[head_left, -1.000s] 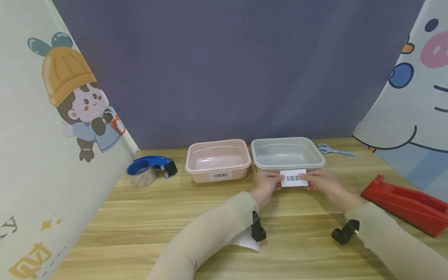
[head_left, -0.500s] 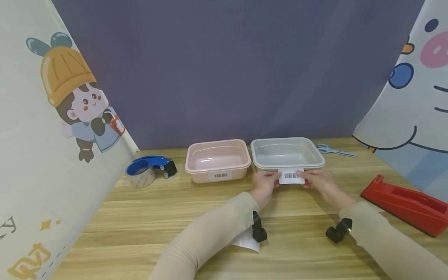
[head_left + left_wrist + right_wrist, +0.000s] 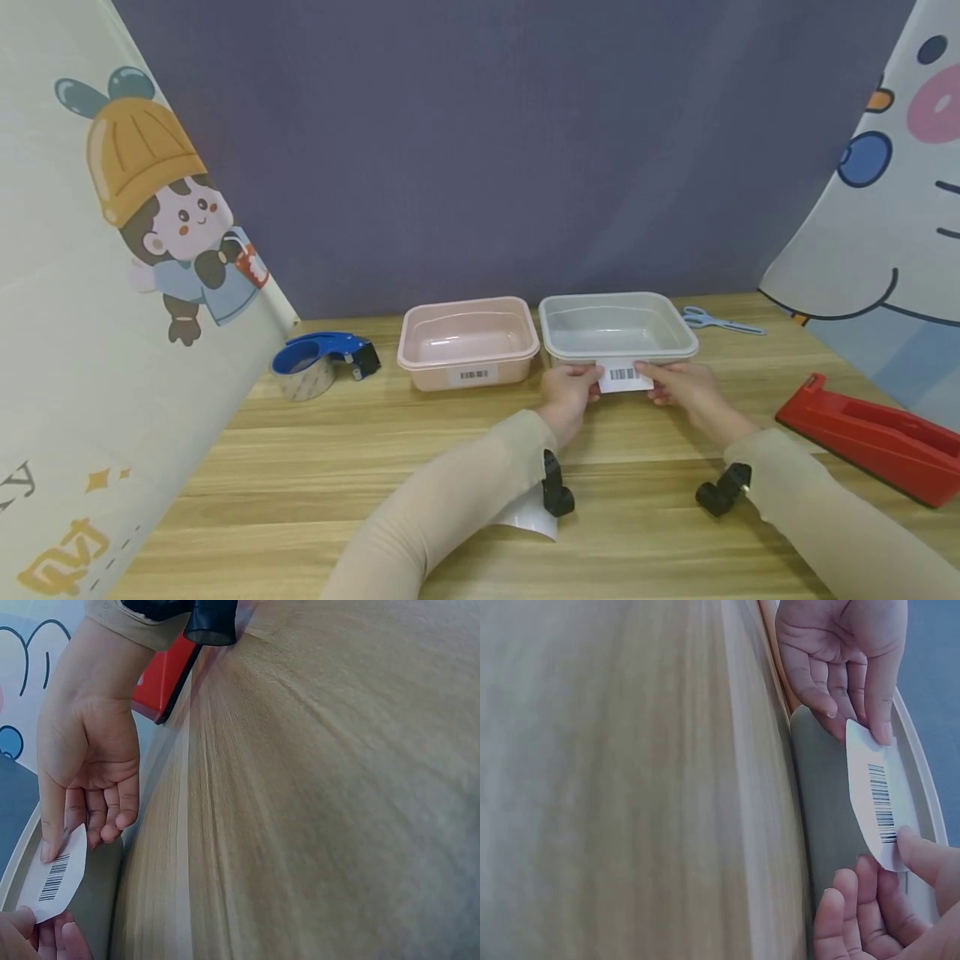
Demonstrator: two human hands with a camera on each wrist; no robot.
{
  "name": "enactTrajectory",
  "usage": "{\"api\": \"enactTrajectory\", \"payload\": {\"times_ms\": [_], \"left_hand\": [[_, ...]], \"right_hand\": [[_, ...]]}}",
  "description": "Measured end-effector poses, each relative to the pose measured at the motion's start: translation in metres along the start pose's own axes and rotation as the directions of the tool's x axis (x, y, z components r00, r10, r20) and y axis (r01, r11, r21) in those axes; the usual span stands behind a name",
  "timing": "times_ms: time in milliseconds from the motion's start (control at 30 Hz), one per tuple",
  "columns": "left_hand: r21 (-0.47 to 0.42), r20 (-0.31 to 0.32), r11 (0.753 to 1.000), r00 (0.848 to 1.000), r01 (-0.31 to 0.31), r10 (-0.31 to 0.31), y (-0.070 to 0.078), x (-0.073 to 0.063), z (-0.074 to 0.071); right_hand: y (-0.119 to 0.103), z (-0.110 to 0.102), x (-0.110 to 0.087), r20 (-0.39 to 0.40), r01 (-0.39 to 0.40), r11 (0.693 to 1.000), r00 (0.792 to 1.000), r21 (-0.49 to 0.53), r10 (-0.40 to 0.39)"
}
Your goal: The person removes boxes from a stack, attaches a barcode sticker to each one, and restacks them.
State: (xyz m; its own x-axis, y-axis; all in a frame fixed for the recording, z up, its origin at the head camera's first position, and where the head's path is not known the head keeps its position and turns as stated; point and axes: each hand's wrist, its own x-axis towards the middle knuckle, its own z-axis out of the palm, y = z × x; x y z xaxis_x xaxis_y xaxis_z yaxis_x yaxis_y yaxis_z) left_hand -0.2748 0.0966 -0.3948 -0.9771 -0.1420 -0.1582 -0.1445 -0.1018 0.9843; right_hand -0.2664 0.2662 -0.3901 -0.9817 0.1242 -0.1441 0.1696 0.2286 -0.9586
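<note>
A white barcode label is held between both hands in front of the pale grey plastic container. My left hand pinches its left end between thumb and fingers. My right hand pinches the other end, the thumb on the printed face. In the right wrist view the label bends slightly, its upper edge close to the container's front wall under the rim, its lower edge standing out from the wall. A pink container beside it bears a similar barcode label on its front.
A blue tape dispenser with a roll of tape stands at the left. Light blue scissors lie right of the grey container, and a red tape dispenser is at the far right. A glossy white sheet lies partly under the left forearm.
Both hands have brought the label slightly left and up toward the grey container's front between the first frame and the second. Since then they have stayed almost still.
</note>
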Motion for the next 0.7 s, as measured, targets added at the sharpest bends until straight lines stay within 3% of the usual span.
{"api": "enactTrajectory", "payload": {"times_ms": [333,533,700], "left_hand": [[-0.006,0.004,1.000,1.000,0.005,-0.005,0.0013,-0.0006,0.0008],[-0.005,0.006,1.000,1.000,-0.012,0.012,0.0000,-0.0007,-0.0005],[0.022,0.019,0.999,0.999,-0.036,0.036,-0.0008,-0.0002,-0.0013]], "right_hand": [[-0.0041,-0.0034,-0.0012,0.012,-0.048,0.998,0.999,-0.028,0.048],[-0.0033,-0.0017,-0.0032,0.091,0.049,0.997,0.994,0.067,-0.055],[-0.0057,-0.0009,-0.0047,0.109,0.100,0.989,0.988,0.105,-0.111]]}}
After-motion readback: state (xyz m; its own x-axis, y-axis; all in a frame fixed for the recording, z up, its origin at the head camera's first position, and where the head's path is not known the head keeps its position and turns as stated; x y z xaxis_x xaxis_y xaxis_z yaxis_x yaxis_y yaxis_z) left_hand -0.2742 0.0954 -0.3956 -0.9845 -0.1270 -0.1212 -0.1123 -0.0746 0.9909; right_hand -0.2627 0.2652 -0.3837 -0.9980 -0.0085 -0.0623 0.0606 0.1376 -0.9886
